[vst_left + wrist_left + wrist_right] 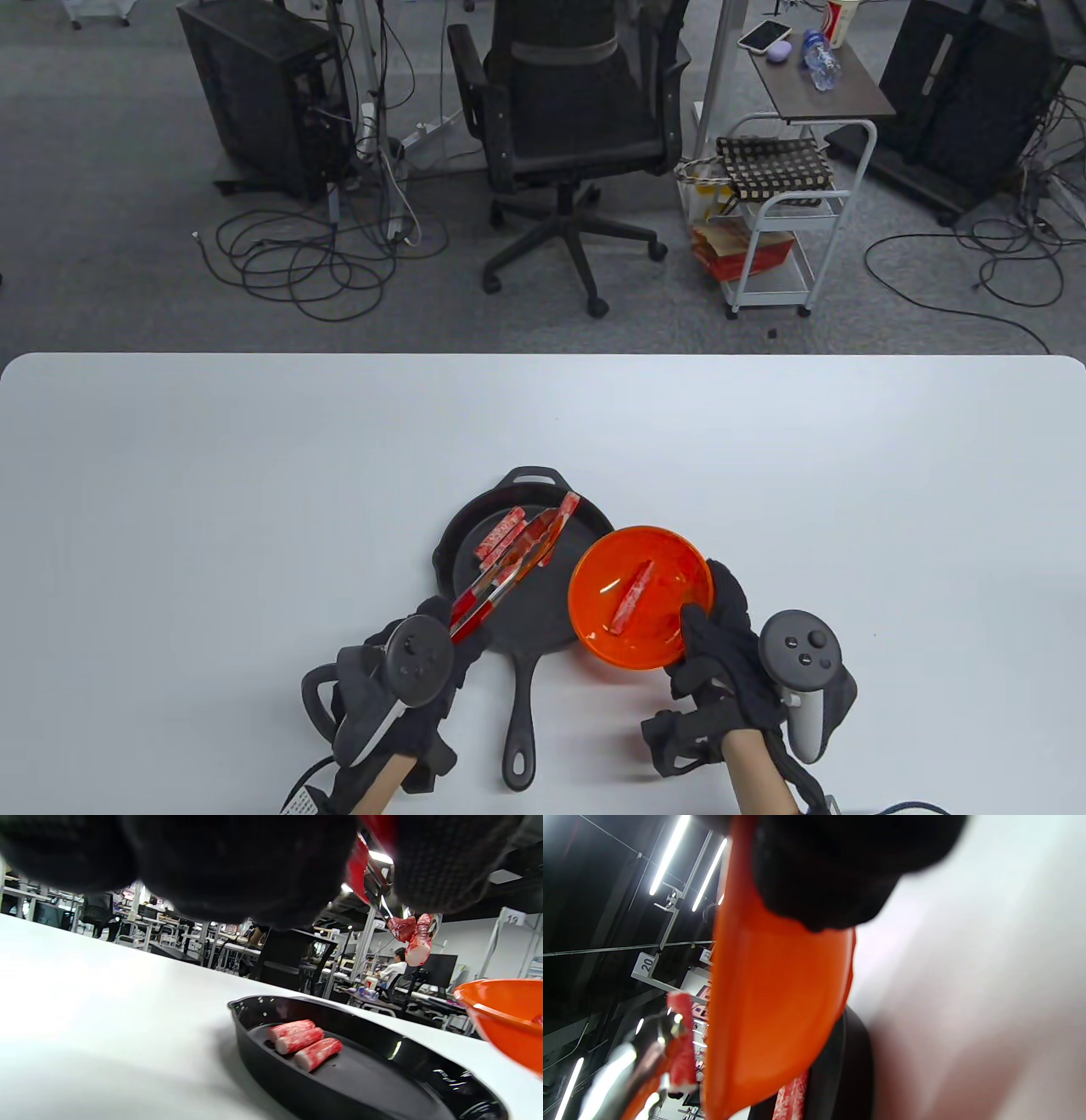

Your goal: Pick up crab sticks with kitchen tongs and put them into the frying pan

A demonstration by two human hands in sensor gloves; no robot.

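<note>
A black frying pan [543,615] lies near the table's front, its handle pointing toward me. Three crab sticks [299,1039] lie side by side in the pan [263,1065]. My left hand [445,632] grips the red handles of the kitchen tongs [505,573]. The tong tips pinch another crab stick [567,508] above the pan's far side, and it hangs in the air in the left wrist view [418,944]. My right hand [704,615] holds the rim of a tilted orange bowl [670,632] over the pan's right edge. One crab stick [632,594] lies inside the bowl.
The white table [254,475] stretches wide on both sides of the pan. Beyond its far edge stand an office chair [577,127], a white cart [789,221] and loose floor cables [297,255].
</note>
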